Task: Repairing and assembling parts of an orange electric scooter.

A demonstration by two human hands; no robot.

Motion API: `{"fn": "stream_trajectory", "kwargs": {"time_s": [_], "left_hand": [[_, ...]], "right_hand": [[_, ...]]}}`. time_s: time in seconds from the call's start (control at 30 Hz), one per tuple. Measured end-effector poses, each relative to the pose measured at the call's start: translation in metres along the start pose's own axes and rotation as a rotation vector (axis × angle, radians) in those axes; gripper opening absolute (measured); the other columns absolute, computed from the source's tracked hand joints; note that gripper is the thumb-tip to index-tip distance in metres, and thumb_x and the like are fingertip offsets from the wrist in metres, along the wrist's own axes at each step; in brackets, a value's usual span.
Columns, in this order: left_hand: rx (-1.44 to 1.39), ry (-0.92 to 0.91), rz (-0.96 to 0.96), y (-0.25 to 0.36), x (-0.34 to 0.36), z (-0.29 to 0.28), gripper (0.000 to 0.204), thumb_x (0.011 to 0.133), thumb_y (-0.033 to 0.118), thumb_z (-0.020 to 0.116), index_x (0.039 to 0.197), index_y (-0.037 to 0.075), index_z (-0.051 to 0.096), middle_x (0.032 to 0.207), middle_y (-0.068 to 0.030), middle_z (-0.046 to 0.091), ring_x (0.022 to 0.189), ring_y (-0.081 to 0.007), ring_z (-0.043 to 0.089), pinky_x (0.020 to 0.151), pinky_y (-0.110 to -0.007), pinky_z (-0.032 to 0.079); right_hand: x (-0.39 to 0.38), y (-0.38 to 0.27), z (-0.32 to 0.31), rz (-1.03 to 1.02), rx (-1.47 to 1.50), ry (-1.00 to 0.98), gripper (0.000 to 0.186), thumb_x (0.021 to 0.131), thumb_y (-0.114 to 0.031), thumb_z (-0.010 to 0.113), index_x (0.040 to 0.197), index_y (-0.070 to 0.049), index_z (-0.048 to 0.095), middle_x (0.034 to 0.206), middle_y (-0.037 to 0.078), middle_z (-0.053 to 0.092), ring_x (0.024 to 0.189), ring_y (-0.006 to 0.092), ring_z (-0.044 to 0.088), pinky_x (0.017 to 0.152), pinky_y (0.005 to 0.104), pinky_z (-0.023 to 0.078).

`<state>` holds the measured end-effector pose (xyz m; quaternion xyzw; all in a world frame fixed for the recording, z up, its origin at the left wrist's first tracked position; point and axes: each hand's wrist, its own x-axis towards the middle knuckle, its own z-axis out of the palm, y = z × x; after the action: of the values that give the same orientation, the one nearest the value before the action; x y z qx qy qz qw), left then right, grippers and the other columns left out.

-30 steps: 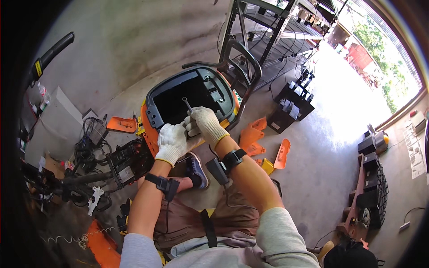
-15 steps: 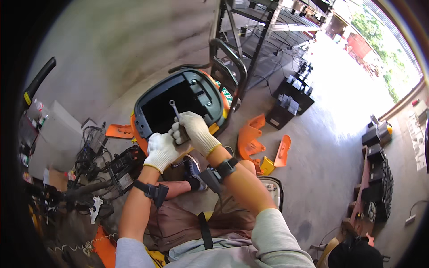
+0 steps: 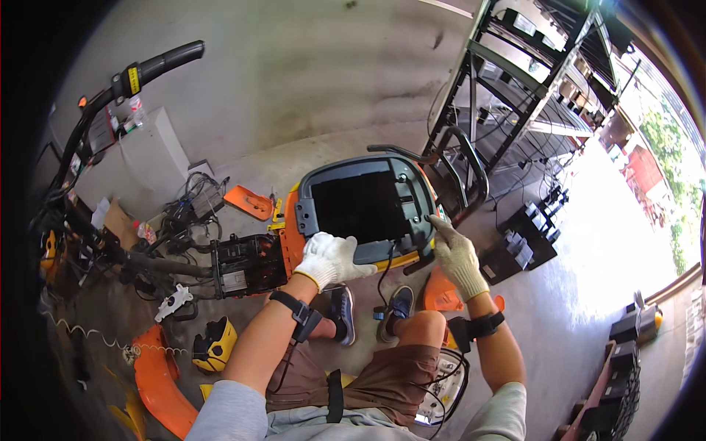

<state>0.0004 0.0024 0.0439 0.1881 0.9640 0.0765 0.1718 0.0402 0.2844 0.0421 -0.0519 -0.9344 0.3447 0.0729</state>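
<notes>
A dark grey storage bucket (image 3: pixel 342 165) sits in an orange-and-yellow scooter body in front of me, its cavity black inside. My left hand (image 3: pixel 329 259), in a white knit glove, rests at the bucket's near-left rim, thumb stretched to the right. At the near-right corner is my right hand (image 3: pixel 454 253), in a similar glove, its index finger extended to the rim beside a small round fastener. The palm side of both hands is hidden. No wrench shows in either. A black cable (image 3: pixel 384 275) hangs from the near rim between them.
On the left stand the scooter's handlebar (image 3: pixel 158 67) and exposed frame (image 3: pixel 246 273) with loose wiring. Orange panels (image 3: pixel 158 382) and a yellow-black part (image 3: pixel 215 345) lie on the floor. Black batteries (image 3: pixel 526 242) and a metal rack (image 3: pixel 507 81) stand to the right.
The view has swung, so the scooter appears farther right. My hands, earlier together with a wrench in the right one, are now apart at the rim; the wrench is out of sight.
</notes>
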Motion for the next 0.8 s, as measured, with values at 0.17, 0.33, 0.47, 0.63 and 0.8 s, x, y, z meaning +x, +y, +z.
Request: {"fn": "stream_trajectory", "kwargs": {"time_s": [0.17,0.33,0.47,0.63,0.8], "left_hand": [[-0.033,0.024,-0.003,0.001,-0.005,-0.001,0.077,0.085,0.076,0.070,0.120,0.007,0.077,0.110,-0.0204,0.079,0.110,-0.0382,0.076,0.098,-0.049,0.058],[-0.069,0.011,0.014,-0.003,-0.005,-0.001,0.078,0.086,0.076,0.068,0.118,0.006,0.077,0.111,-0.0190,0.080,0.113,-0.0385,0.075,0.100,-0.049,0.057],[-0.087,0.015,0.049,-0.008,-0.002,0.002,0.079,0.085,0.076,0.068,0.116,0.004,0.076,0.107,-0.0212,0.080,0.109,-0.0407,0.076,0.096,-0.049,0.059],[-0.118,0.088,0.103,-0.012,-0.001,0.008,0.078,0.084,0.076,0.069,0.115,0.005,0.077,0.103,-0.0224,0.080,0.105,-0.0417,0.076,0.094,-0.050,0.059],[-0.223,0.129,0.138,-0.022,0.002,0.019,0.072,0.078,0.074,0.072,0.107,0.008,0.080,0.094,-0.0223,0.079,0.096,-0.0410,0.078,0.085,-0.051,0.062]], "right_hand": [[0.020,0.005,-0.002,-0.128,-0.317,-0.031,0.041,0.104,-0.033,0.058,0.143,-0.027,0.070,0.104,0.022,0.078,0.099,0.0423,0.076,0.088,0.0518,0.060],[0.022,0.013,0.010,-0.207,-0.360,0.042,0.037,0.103,-0.035,0.060,0.137,-0.029,0.073,0.103,0.018,0.079,0.088,0.0425,0.076,0.081,0.0533,0.062],[0.021,0.020,0.013,-0.317,-0.371,0.070,0.037,0.104,-0.035,0.059,0.138,-0.027,0.073,0.103,0.017,0.079,0.090,0.0424,0.076,0.082,0.0527,0.061],[0.017,0.019,0.017,-0.318,-0.273,0.060,0.039,0.106,-0.028,0.059,0.141,-0.015,0.072,0.098,0.021,0.078,0.087,0.0378,0.078,0.077,0.0453,0.061],[-0.006,-0.012,0.050,0.201,0.451,-0.123,0.057,0.106,-0.011,0.046,0.163,-0.013,0.048,0.072,0.000,0.058,0.046,0.0112,0.050,0.045,0.0298,0.046]]}}
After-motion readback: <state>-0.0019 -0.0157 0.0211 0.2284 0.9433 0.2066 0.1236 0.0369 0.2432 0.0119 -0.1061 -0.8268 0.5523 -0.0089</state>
